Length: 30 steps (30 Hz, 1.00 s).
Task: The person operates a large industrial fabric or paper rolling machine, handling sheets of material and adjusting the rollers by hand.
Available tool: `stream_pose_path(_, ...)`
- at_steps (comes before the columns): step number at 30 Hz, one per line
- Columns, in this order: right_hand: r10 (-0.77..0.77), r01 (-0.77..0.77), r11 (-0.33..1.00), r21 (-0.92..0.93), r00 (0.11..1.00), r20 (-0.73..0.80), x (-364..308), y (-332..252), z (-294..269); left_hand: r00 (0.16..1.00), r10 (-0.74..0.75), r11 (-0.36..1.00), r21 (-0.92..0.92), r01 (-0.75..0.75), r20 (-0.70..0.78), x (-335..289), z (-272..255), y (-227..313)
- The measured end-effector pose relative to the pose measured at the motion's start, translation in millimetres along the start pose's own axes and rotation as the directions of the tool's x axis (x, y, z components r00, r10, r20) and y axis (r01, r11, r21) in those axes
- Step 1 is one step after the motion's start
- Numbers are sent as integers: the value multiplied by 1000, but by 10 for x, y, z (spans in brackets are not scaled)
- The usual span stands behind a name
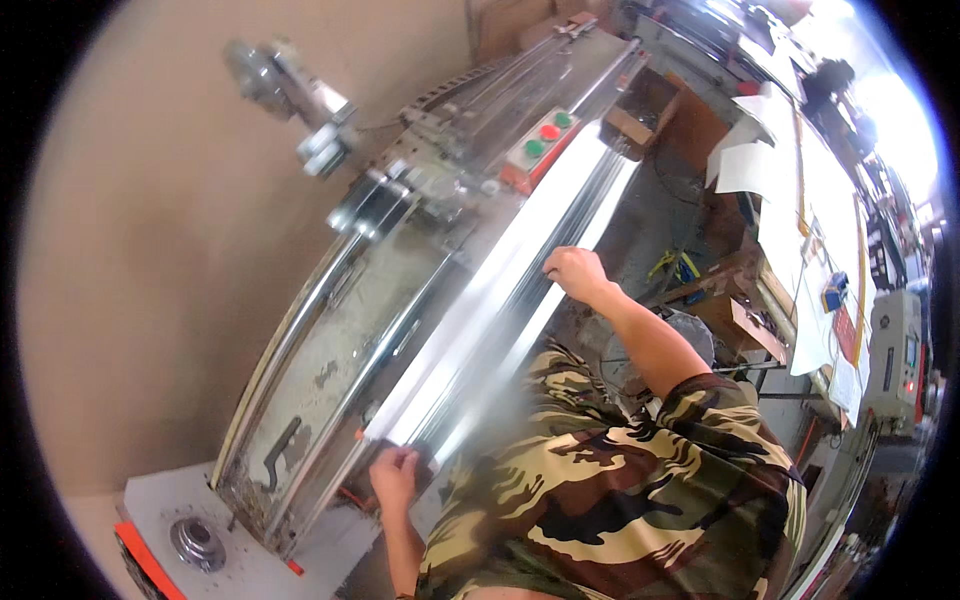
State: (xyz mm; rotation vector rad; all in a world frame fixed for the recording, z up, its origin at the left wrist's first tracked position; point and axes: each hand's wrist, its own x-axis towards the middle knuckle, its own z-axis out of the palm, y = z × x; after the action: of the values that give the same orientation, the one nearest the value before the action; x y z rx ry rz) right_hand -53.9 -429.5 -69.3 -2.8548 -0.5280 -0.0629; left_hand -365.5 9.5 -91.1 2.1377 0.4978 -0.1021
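A long, shiny, silvery-white strip or sheet (479, 313) runs diagonally along the front of a machine, with dark streaks down its middle and a blurred lower part. At its near end, my left hand (393, 478) has its fingers curled closed, next to a dark round end; what they pinch, if anything, is too small to tell. Farther up, my right hand (577, 272) is closed at the strip's right half, fingertips on the dark streaked band. Whether it grips an edge or a thin piece there is hidden by the fingers.
The machine bed carries metal rails (385, 345), a clamp-like head (372, 203) and a button box (541, 150) with green and red buttons. A black crank handle (283, 452) lies lower left. An open cardboard box (640, 112) stands beyond the strip; a paper-covered table (800, 220) is at right.
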Motion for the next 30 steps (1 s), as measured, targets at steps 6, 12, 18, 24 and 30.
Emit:
stream_pose_path(6,64,-50,996,-71,975,211,8,178,-226,989,37,944,320,-81,140,228,581,795)
stream_pose_path(12,122,-167,887,431,984,129,-173,624,-701,934,229,843,423,-332,275,798,1178,1879)
stream_pose_path(18,27,-41,859,510,999,36,-260,1522,-948,867,242,881,275,-385,436,1367,2385,3128)
stream_pose_path(24,100,-41,870,492,991,-94,332,2600,-1699,718,420,781,182,-598,556,1618,3457,4314)
stream_pose_path(30,181,-75,886,458,965,-192,956,3527,-2308,602,417,714,164,-681,681,2051,4074,5134)
